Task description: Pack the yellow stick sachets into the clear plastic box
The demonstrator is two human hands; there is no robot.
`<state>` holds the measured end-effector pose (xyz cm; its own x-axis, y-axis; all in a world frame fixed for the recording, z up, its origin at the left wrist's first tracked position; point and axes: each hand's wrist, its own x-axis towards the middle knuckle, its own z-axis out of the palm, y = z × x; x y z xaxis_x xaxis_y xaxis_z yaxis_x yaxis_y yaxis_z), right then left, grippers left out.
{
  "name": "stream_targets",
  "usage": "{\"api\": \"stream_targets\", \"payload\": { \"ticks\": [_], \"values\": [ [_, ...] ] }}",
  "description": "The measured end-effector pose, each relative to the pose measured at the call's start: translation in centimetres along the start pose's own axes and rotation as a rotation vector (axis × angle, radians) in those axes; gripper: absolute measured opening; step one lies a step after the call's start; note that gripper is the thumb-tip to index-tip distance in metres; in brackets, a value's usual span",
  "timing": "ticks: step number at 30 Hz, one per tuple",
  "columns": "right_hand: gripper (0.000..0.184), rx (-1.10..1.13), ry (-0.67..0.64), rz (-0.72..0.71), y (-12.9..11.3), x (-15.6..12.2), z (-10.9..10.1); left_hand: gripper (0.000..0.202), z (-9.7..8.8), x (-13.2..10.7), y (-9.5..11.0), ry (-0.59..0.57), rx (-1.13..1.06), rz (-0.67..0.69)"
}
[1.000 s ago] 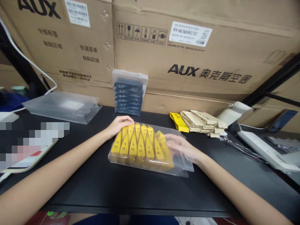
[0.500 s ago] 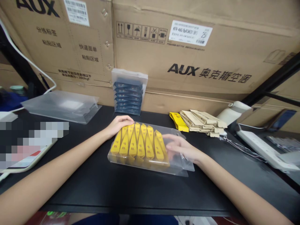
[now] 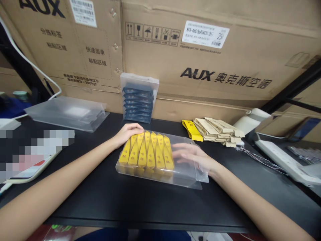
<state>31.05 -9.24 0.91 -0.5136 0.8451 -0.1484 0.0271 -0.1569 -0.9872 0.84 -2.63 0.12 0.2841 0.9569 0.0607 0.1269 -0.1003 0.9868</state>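
In the head view, our left hand (image 3: 127,131) rests at the clear plastic box's (image 3: 187,172) eleven-o'clock corner, fingers together, curled over the edge. Our right hand (image 3: 193,156) reaches into its three-o'clock open end, fingers loosely apart, nudging the yellow sachets (image 3: 147,152). We judge even, flat pressure keeps them aligned. The sachets stand as a tight fan of slim yellow packets mid-bench (image 3: 125,204).

Both forearms reach in from the lower corners; left hand (image 3: 127,132) curled, palm down, centre frame; right hand (image 3: 194,157) flat, fingers spread.
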Motion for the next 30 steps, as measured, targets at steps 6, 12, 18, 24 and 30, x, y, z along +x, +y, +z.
{"api": "stream_targets", "payload": {
  "ticks": [6, 12, 18, 24, 30],
  "values": [
    [0.037, 0.011, -0.024, -0.031, 0.08, -0.01, -0.2, 0.024, 0.0, 0.0, -0.05, -0.002, -0.006, 0.001],
    [0.038, -0.007, -0.032, -0.033, 0.05, 0.0, -0.25, 0.024, 0.01, 0.01, -0.01, 0.002, 0.004, 0.003],
    [0.037, -0.019, -0.038, -0.043, -0.16, 0.02, -0.07, 0.024, -0.02, 0.09, -0.13, -0.004, 0.0, 0.006],
    [0.041, -0.026, -0.12, 0.03, -0.31, -0.36, -0.06, 0.024, -0.03, 0.07, -0.07, -0.01, 0.014, 0.01],
    [0.048, -0.007, -0.231, 0.095, -0.27, -0.6, -0.22, 0.022, -0.06, 0.16, -0.15, -0.018, -0.003, 0.011]
  ]
}}
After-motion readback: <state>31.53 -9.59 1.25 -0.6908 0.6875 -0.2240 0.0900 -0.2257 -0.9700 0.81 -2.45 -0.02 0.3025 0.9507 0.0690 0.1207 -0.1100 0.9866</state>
